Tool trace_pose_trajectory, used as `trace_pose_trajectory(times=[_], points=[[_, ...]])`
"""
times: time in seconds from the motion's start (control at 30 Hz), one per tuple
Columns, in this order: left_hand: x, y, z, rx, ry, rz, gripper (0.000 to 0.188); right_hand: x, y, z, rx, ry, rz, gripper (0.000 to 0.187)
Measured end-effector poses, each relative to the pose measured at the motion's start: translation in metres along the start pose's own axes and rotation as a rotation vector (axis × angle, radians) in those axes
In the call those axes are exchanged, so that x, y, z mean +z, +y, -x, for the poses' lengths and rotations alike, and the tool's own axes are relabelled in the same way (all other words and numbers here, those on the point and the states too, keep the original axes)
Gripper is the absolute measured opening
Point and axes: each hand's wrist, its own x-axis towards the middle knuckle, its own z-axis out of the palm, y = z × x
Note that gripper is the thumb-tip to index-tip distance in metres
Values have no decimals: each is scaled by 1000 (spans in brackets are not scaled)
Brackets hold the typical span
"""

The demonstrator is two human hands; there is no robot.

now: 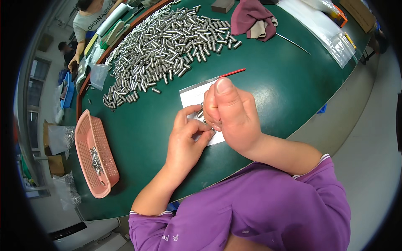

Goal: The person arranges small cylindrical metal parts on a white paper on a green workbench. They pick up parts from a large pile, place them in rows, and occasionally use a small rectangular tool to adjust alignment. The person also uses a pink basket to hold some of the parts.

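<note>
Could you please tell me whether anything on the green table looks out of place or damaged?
Nothing looks plainly damaged. Slightly untidy is the crumpled maroon cloth, bunched beside the heaped metal pins rather than folded.

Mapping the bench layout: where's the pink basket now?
In the head view, the pink basket sits at the left of the green table, left of the left hand and below and left of the pile of metal pins.
</note>
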Motion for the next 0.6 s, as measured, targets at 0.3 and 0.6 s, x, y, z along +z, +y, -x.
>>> trace_pose_trajectory(times=[0.3, 0.6], points=[[2, -4, 2, -57, 28, 94, 11, -13, -4, -10, -36, 5, -56, 56], [2, -4, 2, -54, 27, 60, 11, -13, -2, -1, -46, -25, -130, 54]])
